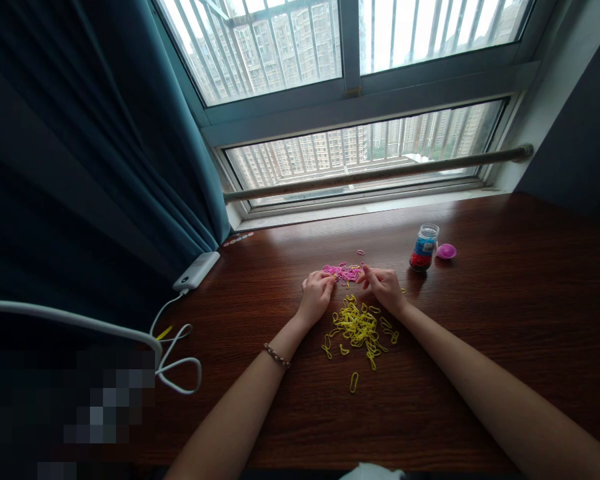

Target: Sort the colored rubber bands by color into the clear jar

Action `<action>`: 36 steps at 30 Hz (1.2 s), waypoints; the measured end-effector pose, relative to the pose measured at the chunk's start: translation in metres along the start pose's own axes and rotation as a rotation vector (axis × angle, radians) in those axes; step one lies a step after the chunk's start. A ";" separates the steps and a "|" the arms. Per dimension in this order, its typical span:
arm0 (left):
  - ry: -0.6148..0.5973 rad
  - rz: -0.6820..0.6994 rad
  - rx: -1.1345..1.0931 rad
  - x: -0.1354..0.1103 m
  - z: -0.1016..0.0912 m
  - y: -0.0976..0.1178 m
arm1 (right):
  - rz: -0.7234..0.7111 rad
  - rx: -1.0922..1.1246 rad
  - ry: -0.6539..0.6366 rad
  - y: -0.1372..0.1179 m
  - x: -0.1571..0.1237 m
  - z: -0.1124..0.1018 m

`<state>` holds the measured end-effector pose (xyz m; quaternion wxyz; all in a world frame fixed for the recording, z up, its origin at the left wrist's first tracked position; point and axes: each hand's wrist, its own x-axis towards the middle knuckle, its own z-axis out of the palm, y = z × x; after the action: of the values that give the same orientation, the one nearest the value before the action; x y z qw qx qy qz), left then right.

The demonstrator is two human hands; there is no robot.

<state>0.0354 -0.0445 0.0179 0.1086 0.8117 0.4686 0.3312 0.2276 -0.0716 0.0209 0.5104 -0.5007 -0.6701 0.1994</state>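
Observation:
At the left edge of a small pile of pink loops (342, 271), my left hand (317, 292) rests with thumb and fingertips pressed together. Whatever is in that pinch is too small to make out. My right hand (386, 287) is at the pile's right edge, fingers curled and thumb close to them; its hold, if any, is also unclear. The loops look like little rubber bands or plastic clips. A few yellow ones lie among the pink. Between my forearms spreads a larger heap of yellow loops (357, 325), with a single yellow loop (354, 382) nearer to me.
A clear jar (424, 248) with blue and red contents stands open beside a pink lid (446, 251). One pink loop (361, 253) lies beyond the pile. At left are a white power strip (196, 270) and looping white cable (180, 387). Behind the brown table (505, 320) is a window.

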 end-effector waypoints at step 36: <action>-0.005 -0.048 -0.392 -0.006 -0.003 0.004 | -0.243 -0.302 -0.253 0.007 0.002 0.010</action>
<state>0.0344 -0.0521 0.0201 0.2734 0.7645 0.4140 0.4115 0.2224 -0.0643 0.0126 0.3617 -0.4582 -0.8063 0.0951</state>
